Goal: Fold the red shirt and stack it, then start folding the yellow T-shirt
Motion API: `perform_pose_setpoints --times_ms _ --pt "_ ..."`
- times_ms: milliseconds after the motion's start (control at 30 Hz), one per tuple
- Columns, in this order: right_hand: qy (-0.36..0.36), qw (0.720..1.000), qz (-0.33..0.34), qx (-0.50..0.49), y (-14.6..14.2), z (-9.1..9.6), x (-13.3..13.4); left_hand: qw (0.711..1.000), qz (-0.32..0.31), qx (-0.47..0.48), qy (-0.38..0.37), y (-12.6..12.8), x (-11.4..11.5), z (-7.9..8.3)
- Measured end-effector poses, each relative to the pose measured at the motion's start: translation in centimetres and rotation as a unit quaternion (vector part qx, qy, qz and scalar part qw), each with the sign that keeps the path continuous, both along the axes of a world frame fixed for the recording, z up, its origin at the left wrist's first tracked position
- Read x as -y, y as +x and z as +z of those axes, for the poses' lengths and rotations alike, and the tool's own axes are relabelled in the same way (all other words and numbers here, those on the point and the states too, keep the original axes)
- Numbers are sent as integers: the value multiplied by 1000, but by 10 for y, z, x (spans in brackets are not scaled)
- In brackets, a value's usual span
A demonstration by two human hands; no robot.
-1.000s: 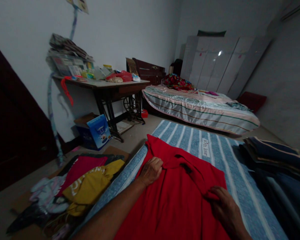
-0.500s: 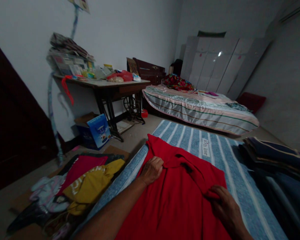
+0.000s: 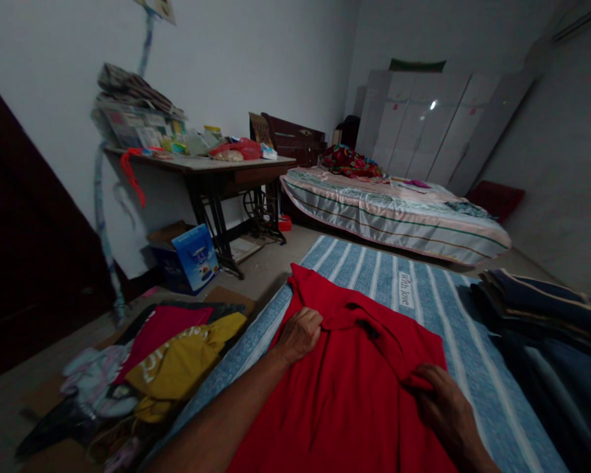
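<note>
Here's the bright red fabric garment (image 3: 354, 401), laid out across the blue-and-white striped cloth (image 3: 357, 263), its upper edge pointing away from the person and long creases running down towards the near edge. The left hand (image 3: 300, 334) has its fingers curled tight, gripping the red material on the upper left. Over on the other side, the right hand (image 3: 440, 401) pinches a raised fold between thumb and fingers. Between the two, the fabric bunches and gapes into a small dark hollow.

Just beyond, a white "With love" label (image 3: 406, 291) sits on the stripes. To the right, there's a stack of dark folded clothes (image 3: 546, 309). Down on the left, a crumpled mustard-yellow garment (image 3: 177, 368) lies against a magenta cloth (image 3: 165, 332). Further back, a blue printed cardboard box (image 3: 194, 259) stands on the floor, and a pale striped-cover bed (image 3: 398, 210) stretches before a glossy light-coloured wardrobe (image 3: 428, 125).
</note>
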State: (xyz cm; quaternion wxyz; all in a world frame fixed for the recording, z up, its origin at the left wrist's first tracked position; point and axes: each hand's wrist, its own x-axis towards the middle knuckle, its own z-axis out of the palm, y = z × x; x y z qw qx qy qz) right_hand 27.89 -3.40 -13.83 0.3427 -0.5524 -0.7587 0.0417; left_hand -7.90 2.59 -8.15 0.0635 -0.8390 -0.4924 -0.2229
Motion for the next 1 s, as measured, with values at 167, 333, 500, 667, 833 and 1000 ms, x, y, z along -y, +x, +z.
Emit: perform_pose_setpoints --times_ms 167,333,500,667,833,1000 --pt "16 1000 6 6 2 -1 -1 1000 -6 10 -4 0 0 0" --pt "20 1000 9 10 3 -2 -1 1000 -3 8 -6 1 0 0" --pt "23 1000 8 -1 -1 2 0 1000 0 1 -2 1 -1 -1" --pt "16 1000 11 -4 -3 8 2 1000 -1 11 -4 1 0 0" --pt "2 1000 12 -4 -1 7 1 1000 -1 3 -4 1 1 1" --pt "-3 1000 10 -10 0 2 1 1000 4 -3 -2 1 1 0"
